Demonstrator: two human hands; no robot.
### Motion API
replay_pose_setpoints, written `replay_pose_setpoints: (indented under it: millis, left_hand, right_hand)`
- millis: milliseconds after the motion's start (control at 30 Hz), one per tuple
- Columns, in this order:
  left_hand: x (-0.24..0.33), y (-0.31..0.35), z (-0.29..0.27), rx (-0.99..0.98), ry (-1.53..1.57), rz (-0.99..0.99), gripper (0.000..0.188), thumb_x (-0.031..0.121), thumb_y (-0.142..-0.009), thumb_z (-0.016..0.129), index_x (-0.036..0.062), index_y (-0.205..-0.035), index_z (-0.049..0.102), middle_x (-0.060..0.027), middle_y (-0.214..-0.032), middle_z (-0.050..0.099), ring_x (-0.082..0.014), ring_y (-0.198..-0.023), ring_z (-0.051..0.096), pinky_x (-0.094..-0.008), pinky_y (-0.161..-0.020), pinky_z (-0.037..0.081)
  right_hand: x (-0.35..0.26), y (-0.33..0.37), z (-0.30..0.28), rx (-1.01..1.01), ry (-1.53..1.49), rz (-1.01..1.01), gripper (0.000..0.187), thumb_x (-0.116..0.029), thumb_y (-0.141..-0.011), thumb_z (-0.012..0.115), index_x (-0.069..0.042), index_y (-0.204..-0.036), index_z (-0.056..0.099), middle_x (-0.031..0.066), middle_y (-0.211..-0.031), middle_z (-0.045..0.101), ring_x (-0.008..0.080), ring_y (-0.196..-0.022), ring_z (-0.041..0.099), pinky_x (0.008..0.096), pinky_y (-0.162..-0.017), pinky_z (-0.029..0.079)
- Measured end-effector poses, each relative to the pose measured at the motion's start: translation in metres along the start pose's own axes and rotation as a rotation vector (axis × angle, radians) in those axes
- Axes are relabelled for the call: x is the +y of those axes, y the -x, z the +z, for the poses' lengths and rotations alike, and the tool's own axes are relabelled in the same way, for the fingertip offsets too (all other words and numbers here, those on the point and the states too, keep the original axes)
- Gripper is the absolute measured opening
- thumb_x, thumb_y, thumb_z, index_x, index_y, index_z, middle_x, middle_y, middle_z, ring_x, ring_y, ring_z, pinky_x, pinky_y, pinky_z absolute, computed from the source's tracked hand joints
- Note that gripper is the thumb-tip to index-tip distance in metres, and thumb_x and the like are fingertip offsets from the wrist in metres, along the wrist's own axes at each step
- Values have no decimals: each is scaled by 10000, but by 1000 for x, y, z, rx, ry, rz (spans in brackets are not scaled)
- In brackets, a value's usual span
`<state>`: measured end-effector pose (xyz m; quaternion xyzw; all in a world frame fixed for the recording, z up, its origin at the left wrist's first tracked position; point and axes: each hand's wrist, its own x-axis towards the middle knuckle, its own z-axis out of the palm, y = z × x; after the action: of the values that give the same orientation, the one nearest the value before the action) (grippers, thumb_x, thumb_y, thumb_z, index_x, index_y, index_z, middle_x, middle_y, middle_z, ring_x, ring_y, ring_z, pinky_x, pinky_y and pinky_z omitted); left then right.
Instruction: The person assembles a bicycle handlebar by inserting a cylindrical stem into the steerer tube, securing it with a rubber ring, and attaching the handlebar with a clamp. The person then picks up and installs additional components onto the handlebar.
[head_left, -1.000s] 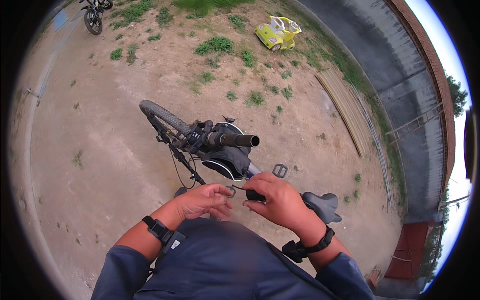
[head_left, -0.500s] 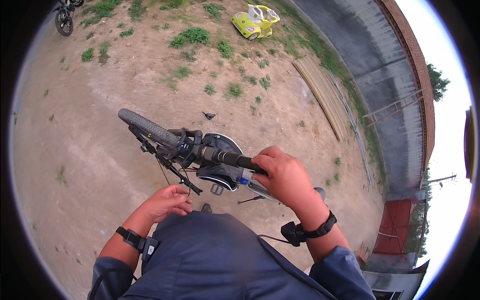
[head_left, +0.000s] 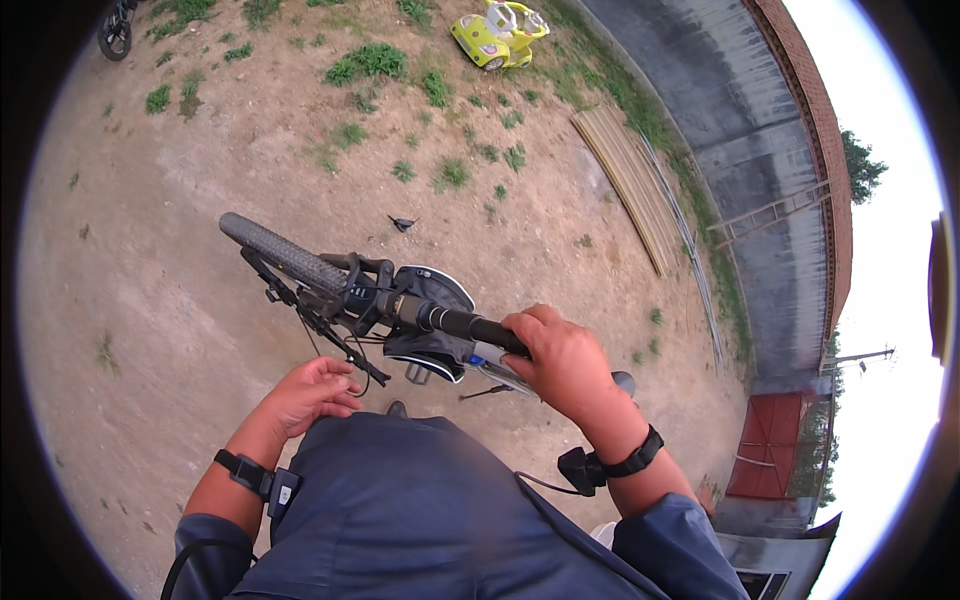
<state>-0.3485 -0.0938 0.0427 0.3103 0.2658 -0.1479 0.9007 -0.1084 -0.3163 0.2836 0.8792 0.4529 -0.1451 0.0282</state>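
Observation:
A bicycle stands in front of me, its knobbed front tire (head_left: 285,248) pointing to the far left. Rising from its front is a black post (head_left: 470,326), and my right hand (head_left: 565,362) is closed round the upper end. The handlebar (head_left: 318,325) sits low on the near side of the front wheel, with thin cables looping from it. Close to the handlebar's near end is my left hand (head_left: 305,397), its fingers loosely bent and apart; I see nothing held in it. A black bag with pale edging (head_left: 440,285) flanks the post on both sides, partly hiding the frame.
A small black object (head_left: 402,223) lies on the dirt beyond the bicycle. Farther off are a yellow toy car (head_left: 497,38), long boards (head_left: 625,190) and a ladder (head_left: 770,213) against the grey wall (head_left: 740,110). A red gate (head_left: 765,447) stands at the right.
The bicycle and both hands sit slightly farther left in the view, along with the background. My right hand keeps its grip on the post; my left fingers have shifted a little.

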Motion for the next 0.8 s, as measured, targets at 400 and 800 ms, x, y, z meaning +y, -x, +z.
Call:
replay_pose_setpoints:
  millis: [400,800]
  left_hand:
    - [-2,2,1,13,28,32,422,200,-1031,743,24,-1359,544,-165,-1223,696,-260,-1012,764,-351,-832,648]
    - [-10,0,1,8,41,35,422,200,-1026,750,31,-1357,548,-160,-1227,687,-259,-1009,763,-349,-828,643]
  right_hand:
    - [1,-5,-4,-5,-53,-31,427,-250,-832,877,-126,-1194,686,89,-1129,707,349,-942,731,438,-809,597]
    - [1,0,-6,36,-68,-64,476,-230,-811,893,-129,-1243,724,80,-1189,710,335,-968,738,420,-839,610]
